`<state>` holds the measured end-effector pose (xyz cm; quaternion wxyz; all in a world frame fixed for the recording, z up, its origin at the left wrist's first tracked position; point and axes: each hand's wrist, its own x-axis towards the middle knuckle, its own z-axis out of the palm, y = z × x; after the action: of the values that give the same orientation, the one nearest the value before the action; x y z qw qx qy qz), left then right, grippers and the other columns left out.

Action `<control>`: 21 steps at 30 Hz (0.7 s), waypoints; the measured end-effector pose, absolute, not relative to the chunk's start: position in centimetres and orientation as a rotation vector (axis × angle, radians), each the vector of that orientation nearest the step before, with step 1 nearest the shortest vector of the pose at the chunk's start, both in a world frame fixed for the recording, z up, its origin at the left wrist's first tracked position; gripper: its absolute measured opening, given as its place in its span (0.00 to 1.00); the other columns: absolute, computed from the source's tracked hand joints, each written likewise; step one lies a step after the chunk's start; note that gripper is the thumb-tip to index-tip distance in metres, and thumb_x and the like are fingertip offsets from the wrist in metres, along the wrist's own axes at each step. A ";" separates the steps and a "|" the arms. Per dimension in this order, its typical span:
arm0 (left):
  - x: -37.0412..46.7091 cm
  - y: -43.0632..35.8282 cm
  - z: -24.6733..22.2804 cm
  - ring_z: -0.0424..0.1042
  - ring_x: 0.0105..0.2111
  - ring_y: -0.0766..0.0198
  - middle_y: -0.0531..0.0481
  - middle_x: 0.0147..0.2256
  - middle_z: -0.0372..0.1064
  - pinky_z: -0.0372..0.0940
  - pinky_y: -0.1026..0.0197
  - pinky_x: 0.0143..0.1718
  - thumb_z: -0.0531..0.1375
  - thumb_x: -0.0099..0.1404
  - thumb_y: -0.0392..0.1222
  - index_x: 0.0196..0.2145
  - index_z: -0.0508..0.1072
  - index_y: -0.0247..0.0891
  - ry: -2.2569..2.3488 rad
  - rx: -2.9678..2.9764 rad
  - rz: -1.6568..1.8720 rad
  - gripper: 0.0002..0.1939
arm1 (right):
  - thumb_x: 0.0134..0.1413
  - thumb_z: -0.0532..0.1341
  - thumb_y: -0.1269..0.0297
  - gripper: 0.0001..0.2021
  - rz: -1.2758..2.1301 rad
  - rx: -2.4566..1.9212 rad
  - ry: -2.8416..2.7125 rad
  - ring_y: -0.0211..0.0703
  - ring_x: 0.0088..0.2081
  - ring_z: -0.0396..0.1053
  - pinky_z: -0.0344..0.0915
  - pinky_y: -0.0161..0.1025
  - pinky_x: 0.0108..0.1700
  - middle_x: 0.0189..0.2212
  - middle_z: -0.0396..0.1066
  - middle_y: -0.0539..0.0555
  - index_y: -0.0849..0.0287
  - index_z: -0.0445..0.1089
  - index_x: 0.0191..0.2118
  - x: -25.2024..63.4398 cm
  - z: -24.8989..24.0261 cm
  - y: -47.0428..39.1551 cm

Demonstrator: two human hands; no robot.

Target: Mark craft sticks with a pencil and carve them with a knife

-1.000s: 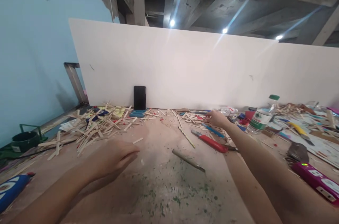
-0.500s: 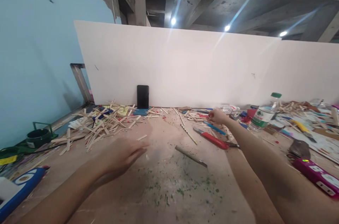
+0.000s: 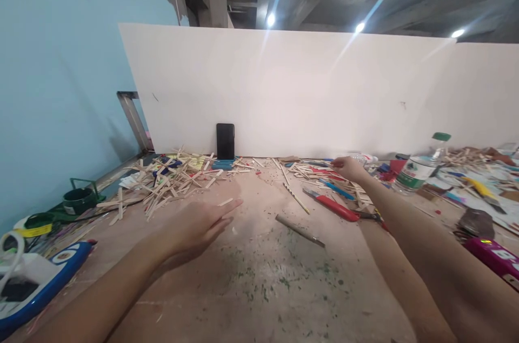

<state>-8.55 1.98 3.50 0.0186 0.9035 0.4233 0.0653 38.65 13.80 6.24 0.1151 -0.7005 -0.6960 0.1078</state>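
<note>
My left hand (image 3: 198, 227) lies low over the table with its fingers stretched forward, palm down. A short wooden craft stick (image 3: 225, 202) shows by its fingertips; I cannot tell whether they touch. Farther off, my right hand (image 3: 349, 168) reaches into a scatter of wooden sticks (image 3: 302, 170) near the white board. Its thumb and fingers are pinched together, and what they hold, if anything, is too small to make out. Below it lie a blue strip-like tool (image 3: 337, 189) and a red utility knife (image 3: 336, 208).
Nearer lies a thin rod-like tool (image 3: 300, 231), beside a striped stick (image 3: 295, 198). A black phone (image 3: 225, 141) leans on the white board (image 3: 304, 89). A stick pile (image 3: 174, 181) is left, a water bottle (image 3: 417, 172) right. Green specks dot the tabletop (image 3: 284, 300).
The view has shifted a little. My left hand has slid forward and right, up to the short stick. My right hand has moved slightly right and away, its fingers still pinched.
</note>
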 end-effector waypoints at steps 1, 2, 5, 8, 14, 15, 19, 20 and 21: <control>-8.6 2.0 3.5 0.80 0.38 0.49 0.42 0.41 0.82 0.66 0.56 0.38 0.45 0.80 0.51 0.72 0.62 0.45 1.305 2.811 0.207 0.28 | 0.70 0.63 0.56 0.17 0.347 -1.980 -2.071 0.51 0.53 0.74 0.74 0.53 0.54 0.58 0.71 0.59 0.57 0.72 0.59 37.6 6.5 13.3; -8.6 2.0 3.4 0.80 0.38 0.49 0.42 0.42 0.82 0.66 0.56 0.38 0.46 0.80 0.51 0.72 0.63 0.45 1.290 2.815 0.211 0.28 | 0.70 0.63 0.56 0.18 0.394 -1.899 -2.118 0.51 0.53 0.74 0.74 0.53 0.54 0.58 0.71 0.59 0.58 0.71 0.59 36.3 6.7 12.7; -8.5 1.9 3.2 0.80 0.41 0.49 0.43 0.46 0.82 0.65 0.56 0.39 0.47 0.80 0.51 0.67 0.70 0.48 1.212 2.826 0.216 0.25 | 0.69 0.64 0.56 0.19 0.670 -1.604 -2.333 0.52 0.53 0.74 0.75 0.54 0.53 0.57 0.71 0.59 0.59 0.70 0.60 31.2 6.8 9.9; -8.3 1.8 3.0 0.80 0.43 0.51 0.46 0.48 0.81 0.64 0.57 0.40 0.49 0.79 0.48 0.60 0.76 0.49 1.123 2.832 0.208 0.21 | 0.69 0.65 0.57 0.17 1.027 -1.269 -2.567 0.49 0.49 0.75 0.76 0.51 0.50 0.54 0.74 0.59 0.60 0.72 0.57 25.4 6.3 5.9; -8.0 1.7 2.9 0.78 0.38 0.56 0.48 0.41 0.81 0.59 0.59 0.35 0.51 0.79 0.43 0.51 0.79 0.46 1.003 2.862 0.193 0.17 | 0.70 0.64 0.57 0.12 1.090 -0.941 -2.639 0.46 0.46 0.77 0.75 0.51 0.52 0.46 0.77 0.55 0.61 0.76 0.48 19.0 5.3 1.6; -8.0 1.7 2.9 0.77 0.36 0.57 0.49 0.40 0.81 0.58 0.59 0.34 0.51 0.78 0.43 0.50 0.79 0.46 0.994 2.865 0.197 0.16 | 0.70 0.64 0.57 0.12 1.046 -0.952 -2.616 0.46 0.46 0.77 0.75 0.51 0.52 0.45 0.78 0.55 0.61 0.76 0.47 19.0 5.2 1.7; -8.1 1.8 2.7 0.75 0.33 0.59 0.49 0.37 0.78 0.57 0.59 0.33 0.51 0.78 0.42 0.47 0.78 0.45 0.968 2.859 0.214 0.15 | 0.72 0.61 0.56 0.13 0.856 -1.068 -2.510 0.45 0.45 0.76 0.73 0.50 0.51 0.44 0.78 0.55 0.61 0.75 0.49 20.6 5.2 2.7; -8.1 1.8 2.7 0.75 0.33 0.59 0.49 0.37 0.78 0.57 0.59 0.33 0.51 0.79 0.42 0.45 0.78 0.44 0.957 2.854 0.216 0.14 | 0.73 0.59 0.58 0.13 0.815 -1.095 -2.499 0.46 0.45 0.76 0.72 0.48 0.52 0.44 0.78 0.56 0.60 0.76 0.49 21.1 5.1 2.8; -8.1 1.8 2.6 0.74 0.33 0.59 0.49 0.37 0.77 0.57 0.59 0.33 0.51 0.79 0.42 0.43 0.77 0.44 0.945 2.847 0.217 0.15 | 0.73 0.58 0.60 0.13 0.777 -1.122 -2.494 0.46 0.46 0.76 0.71 0.46 0.51 0.44 0.79 0.57 0.60 0.76 0.49 21.7 5.1 2.9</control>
<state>-8.09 1.84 2.58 0.0669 0.9445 0.3135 0.0719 21.67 2.91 5.12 0.1488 -0.3902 -0.8675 0.2703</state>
